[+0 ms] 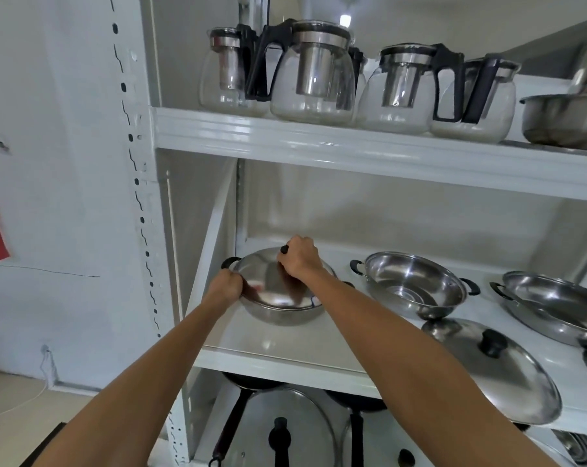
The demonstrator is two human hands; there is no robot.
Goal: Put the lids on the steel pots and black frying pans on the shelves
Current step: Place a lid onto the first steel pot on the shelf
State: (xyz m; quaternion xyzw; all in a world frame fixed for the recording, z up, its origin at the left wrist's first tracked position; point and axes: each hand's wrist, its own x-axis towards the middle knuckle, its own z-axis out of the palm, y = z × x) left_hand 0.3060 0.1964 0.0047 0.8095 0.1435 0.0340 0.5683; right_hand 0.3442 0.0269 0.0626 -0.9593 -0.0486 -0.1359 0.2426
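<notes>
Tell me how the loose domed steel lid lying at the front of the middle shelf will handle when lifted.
The domed steel lid probably lifts stiff and fairly light, being thin metal. Its polished surface looks slippery, so the black knob is likely the surer hold. It overhangs the white shelf edge, so a nudge might tip it off.

I am gripping a lid's knob [284,249] with my right hand [299,256]; the lid [272,281] is sitting on a pot [278,313] directly under that grip. My left hand [227,284] is clasping the pot's rim, left of the grip. Right of the grip, two uncovered pots [415,284] [555,306] are standing on the same shelf [285,358]; a loose lid [494,369] is lying before them. Teapots [312,69] are standing on the shelf above the grip, pans [251,382] lying below.
</notes>
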